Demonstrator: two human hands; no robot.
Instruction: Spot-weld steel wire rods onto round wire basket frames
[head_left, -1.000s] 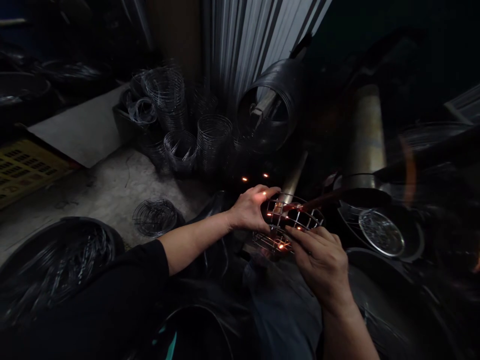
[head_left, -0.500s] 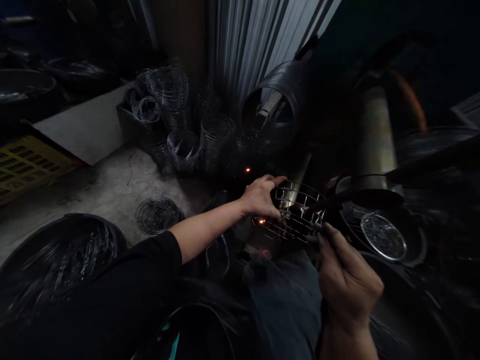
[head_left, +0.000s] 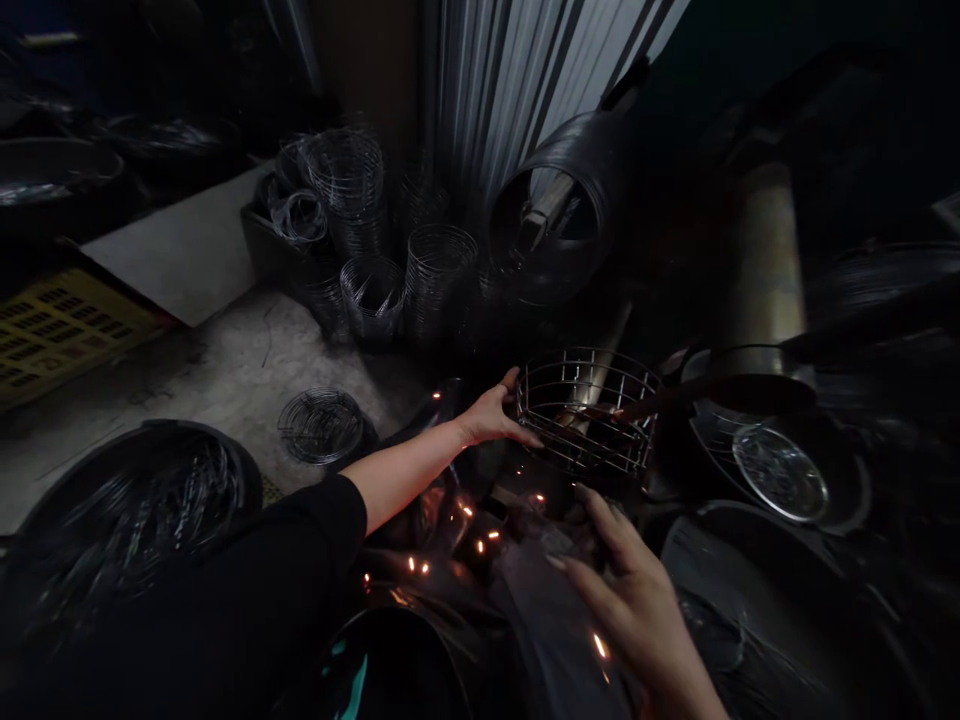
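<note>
A round wire basket (head_left: 571,440) with a welded metal grid sits on a dark horizontal arm. My left hand (head_left: 495,413) grips its left edge, thumb below and fingers at the far side. Nearer to me, my right hand (head_left: 626,575) is apart from the basket, with thumb and fingers spread and nothing between them. Orange sparks (head_left: 487,540) fly below the basket, over my lap and the dark floor area.
Stacked wire rings and baskets (head_left: 441,280) stand ahead on the left. A wire coil (head_left: 321,425) lies on the concrete floor. Tubs of wire pieces (head_left: 150,500) stand at left; a metal cylinder (head_left: 772,260) rises at right. A yellow crate (head_left: 67,325) is far left.
My right hand has let go of a thing at the basket's near right side, come toward me and opened. The left hand stays on the basket's edge. More sparks scatter lower down.
</note>
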